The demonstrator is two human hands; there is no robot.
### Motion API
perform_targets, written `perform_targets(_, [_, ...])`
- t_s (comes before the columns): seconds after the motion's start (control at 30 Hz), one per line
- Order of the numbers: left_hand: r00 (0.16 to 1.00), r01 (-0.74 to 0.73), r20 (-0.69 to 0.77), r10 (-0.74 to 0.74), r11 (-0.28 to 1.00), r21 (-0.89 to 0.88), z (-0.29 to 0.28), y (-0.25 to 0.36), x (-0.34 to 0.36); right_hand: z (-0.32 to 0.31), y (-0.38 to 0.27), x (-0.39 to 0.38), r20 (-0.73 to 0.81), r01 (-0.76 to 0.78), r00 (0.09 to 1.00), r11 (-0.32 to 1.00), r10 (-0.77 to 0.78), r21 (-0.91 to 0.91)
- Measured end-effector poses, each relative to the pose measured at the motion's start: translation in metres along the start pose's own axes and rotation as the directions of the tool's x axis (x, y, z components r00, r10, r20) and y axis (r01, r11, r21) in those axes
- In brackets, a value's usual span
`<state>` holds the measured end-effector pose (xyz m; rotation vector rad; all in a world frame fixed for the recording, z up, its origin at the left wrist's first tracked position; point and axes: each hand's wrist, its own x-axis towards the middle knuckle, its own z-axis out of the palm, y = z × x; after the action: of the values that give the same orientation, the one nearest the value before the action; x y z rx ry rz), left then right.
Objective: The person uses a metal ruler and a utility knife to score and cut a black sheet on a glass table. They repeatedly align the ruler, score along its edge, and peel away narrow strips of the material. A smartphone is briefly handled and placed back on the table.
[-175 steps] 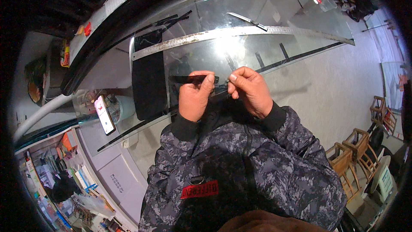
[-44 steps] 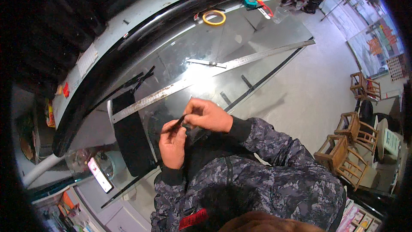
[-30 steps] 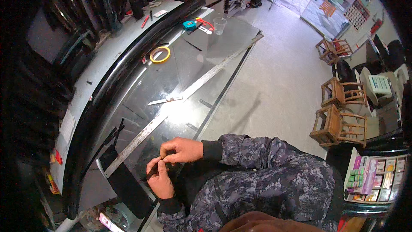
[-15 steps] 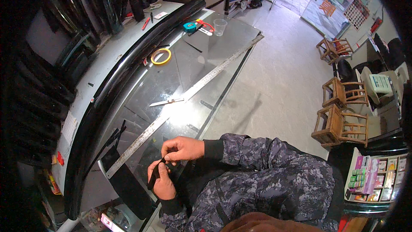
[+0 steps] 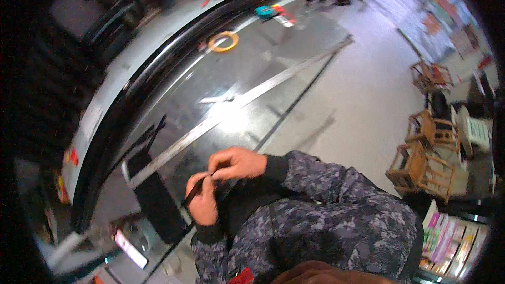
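My left hand (image 5: 202, 202) grips a thin dark strip (image 5: 193, 190), which slants up toward my right hand (image 5: 236, 163). The fingers of my right hand pinch at the strip's upper end, touching my left fingertips. Below them is a glass-topped table (image 5: 271, 68) with a long steel ruler (image 5: 181, 144) across it. A knife (image 5: 215, 100) lies at the ruler, and a black sheet (image 5: 155, 205) lies to the left of my hands, with narrow black strips (image 5: 158, 131) behind it.
A long black roll (image 5: 147, 68) borders the table. A yellow tape ring (image 5: 223, 41), teal tape measure (image 5: 263, 11) and red-handled tool (image 5: 288, 16) lie at the far end. A phone (image 5: 130, 249) is at lower left. Wooden chairs (image 5: 413, 168) stand right; a stocked tray (image 5: 455, 236) sits lower right.
My view swung toward the room's far end, then shifted slightly back, blurring. The strip turned from horizontal to slanted between my hands; my right fingers now meet my left at its end.
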<state>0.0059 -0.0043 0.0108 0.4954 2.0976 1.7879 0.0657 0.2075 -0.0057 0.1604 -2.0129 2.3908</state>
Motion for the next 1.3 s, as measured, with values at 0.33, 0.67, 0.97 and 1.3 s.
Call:
perform_targets(0.33, [0.988, 0.097, 0.142, -0.057, 0.951, -0.294, -0.006, -0.013, 0.001, -0.003, -0.005, 0.000, 0.030, -0.002, 1.000, 1.000, 0.002, 0.010])
perform_targets(0.67, [0.992, 0.030, 0.125, 0.014, 0.938, -0.345, -0.001, -0.017, 0.003, 0.000, -0.004, -0.001, -0.013, -0.034, 0.999, 0.994, 0.033, -0.100])
perform_targets(0.97, [0.997, 0.066, 0.048, -0.052, 0.932, -0.357, 0.000, -0.014, 0.001, 0.000, -0.004, -0.005, -0.056, -0.068, 0.997, 0.991, 0.062, -0.112])
perform_targets(1.3, [0.995, 0.061, 0.091, -0.034, 0.947, -0.314, 0.000, -0.017, 0.002, 0.003, 0.004, -0.002, -0.017, 0.067, 0.997, 0.972, -0.073, -0.224])
